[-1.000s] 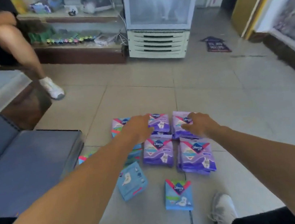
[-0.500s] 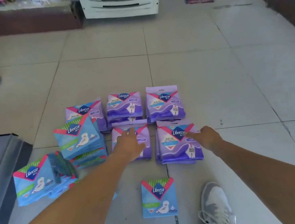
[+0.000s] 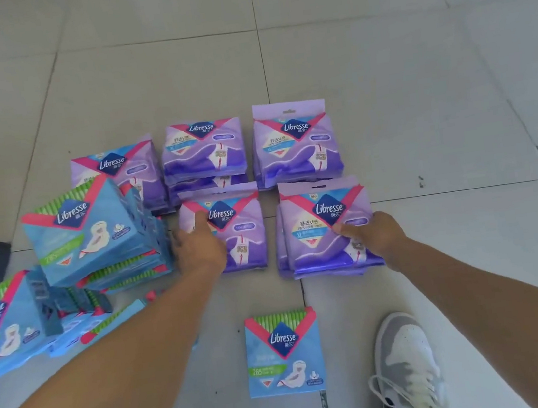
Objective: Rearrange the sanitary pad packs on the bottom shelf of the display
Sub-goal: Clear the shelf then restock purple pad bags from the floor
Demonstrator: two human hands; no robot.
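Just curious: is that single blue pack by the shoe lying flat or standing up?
Lying flat. The blue pack shows its whole printed front face-up on the floor tiles, apart from the stacks.

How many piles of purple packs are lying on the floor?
5. Back row: left pile, middle pile, right pile. Front row: one under the left hand, one under the right hand. Blue packs partly hide the back-left pile.

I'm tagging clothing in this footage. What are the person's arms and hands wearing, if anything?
Nothing shows on them. Both forearms are bare as far as the frame edge, so no sleeves are in view. The left hand and right hand have no gloves, and no watch, bracelet or ring can be seen. The only clothing in view is a grey and white laced sneaker.
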